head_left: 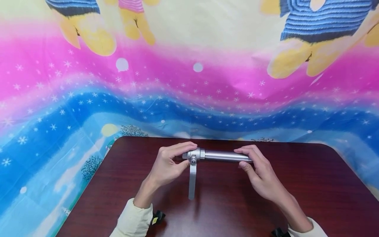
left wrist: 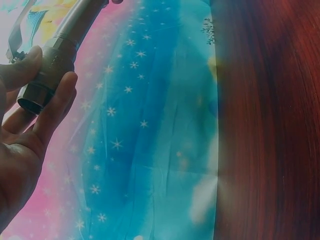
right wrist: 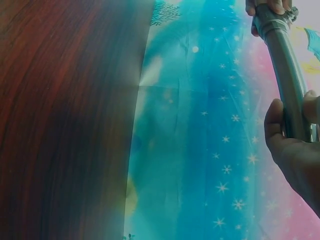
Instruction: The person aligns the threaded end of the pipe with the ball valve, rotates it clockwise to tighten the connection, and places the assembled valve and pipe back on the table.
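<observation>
A steel ball valve (head_left: 193,153) is joined to a long shiny metal pipe (head_left: 220,156), held level above the table in the head view. The valve's flat lever handle (head_left: 192,182) points toward the person. My left hand (head_left: 168,164) grips the valve body between thumb and fingers; in the left wrist view the valve's open hexagonal end (left wrist: 34,97) shows beside the fingers. Around the pipe's far right end my right hand (head_left: 260,174) holds with thumb and fingers. The right wrist view shows the pipe (right wrist: 287,80) running from that hand up to the valve.
The dark reddish wooden table (head_left: 225,210) lies beneath both hands. Behind it hangs a printed backdrop (head_left: 189,85) with snowflakes and bear figures. A black strap (head_left: 158,217) sits at the left sleeve, another (head_left: 279,232) at the right.
</observation>
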### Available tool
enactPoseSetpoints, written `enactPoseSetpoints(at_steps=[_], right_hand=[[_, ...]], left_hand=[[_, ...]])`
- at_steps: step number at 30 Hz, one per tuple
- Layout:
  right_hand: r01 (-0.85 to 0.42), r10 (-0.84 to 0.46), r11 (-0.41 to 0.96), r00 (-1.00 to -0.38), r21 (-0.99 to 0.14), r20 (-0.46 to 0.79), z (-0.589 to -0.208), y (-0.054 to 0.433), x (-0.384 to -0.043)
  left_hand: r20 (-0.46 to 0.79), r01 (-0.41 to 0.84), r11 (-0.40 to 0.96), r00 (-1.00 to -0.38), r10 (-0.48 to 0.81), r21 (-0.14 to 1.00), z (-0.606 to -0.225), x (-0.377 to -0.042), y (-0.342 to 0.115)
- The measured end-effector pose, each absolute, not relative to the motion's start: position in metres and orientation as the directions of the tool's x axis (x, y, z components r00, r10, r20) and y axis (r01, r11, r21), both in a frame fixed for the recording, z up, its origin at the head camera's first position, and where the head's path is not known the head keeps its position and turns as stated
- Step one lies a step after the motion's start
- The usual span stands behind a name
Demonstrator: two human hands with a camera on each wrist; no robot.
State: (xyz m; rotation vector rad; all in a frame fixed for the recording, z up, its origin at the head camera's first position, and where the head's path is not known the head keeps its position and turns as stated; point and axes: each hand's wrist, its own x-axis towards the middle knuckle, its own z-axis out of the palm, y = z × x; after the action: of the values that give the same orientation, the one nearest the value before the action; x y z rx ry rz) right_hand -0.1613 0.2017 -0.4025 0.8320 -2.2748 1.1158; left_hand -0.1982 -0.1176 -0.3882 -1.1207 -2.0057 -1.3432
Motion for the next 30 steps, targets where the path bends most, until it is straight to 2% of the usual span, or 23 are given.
enactPoseSetpoints(at_steps=[5, 13, 23, 30], right_hand=[[-0.677, -0.311, 0.465, -0.728, -0.57, 0.611, -0.4035, 0.2019, -0.1613], [-0.661, -0.314, 0.5, -0.741, -0.56, 0.594, -0.4046, 0.2014, -0.1605], [-0.697, -0.31, 0.499, -0.698, -0.515, 0.645, -0.4009, 0.2002, -0.162], [-0.7, -0.301, 0.491, -0.695, -0.519, 0.653, -0.4025, 0.2017, -0.1614]], left_hand=[[0.754, 0.836, 0.185, -0.547, 0.365, 0.517, -0.3878, -0.1984, -0.1173], [0.754, 0.838, 0.19, -0.545, 0.366, 0.512, -0.3882, -0.1991, -0.118], [0.754, 0.837, 0.185, -0.546, 0.366, 0.516, -0.3891, -0.1993, -0.1184], [0.759, 0.841, 0.179, -0.538, 0.366, 0.51, -0.3889, -0.1981, -0.1173]])
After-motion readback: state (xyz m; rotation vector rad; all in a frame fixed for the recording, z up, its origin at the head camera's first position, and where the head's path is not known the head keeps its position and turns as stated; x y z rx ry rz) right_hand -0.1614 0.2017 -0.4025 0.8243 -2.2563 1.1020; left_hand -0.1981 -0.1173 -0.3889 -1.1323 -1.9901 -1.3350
